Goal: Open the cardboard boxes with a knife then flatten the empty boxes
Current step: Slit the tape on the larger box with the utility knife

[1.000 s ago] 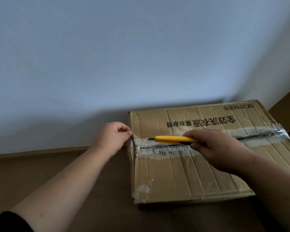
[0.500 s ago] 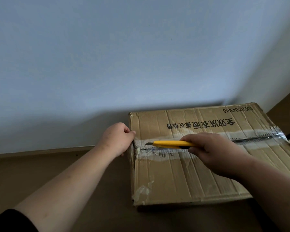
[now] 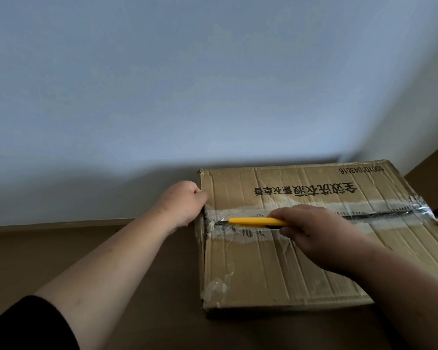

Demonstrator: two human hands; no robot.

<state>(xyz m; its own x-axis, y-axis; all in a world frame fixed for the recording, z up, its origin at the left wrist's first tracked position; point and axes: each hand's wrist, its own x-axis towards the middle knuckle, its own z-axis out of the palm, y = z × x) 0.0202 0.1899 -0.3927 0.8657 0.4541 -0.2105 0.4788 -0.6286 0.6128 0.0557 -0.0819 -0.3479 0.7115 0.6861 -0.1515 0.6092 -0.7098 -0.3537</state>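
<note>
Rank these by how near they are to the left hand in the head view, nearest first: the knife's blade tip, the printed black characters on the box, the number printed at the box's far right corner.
From the left hand, at the box's left edge:
1. Knife blade tip, just right of it on the taped seam.
2. Printed black characters, mid-box, on the far flap.
3. Printed number, at the far right corner.

My view is dim and a bit gray. Soft light falls on the pale wall from up high, and I can't see any lamp. A big dark shadow sits low on the wall, just behind the cardboard box. The clear tape shines a little. Straight lines bend near the edges. The near arms look soft, but the box print is sharp.
</note>
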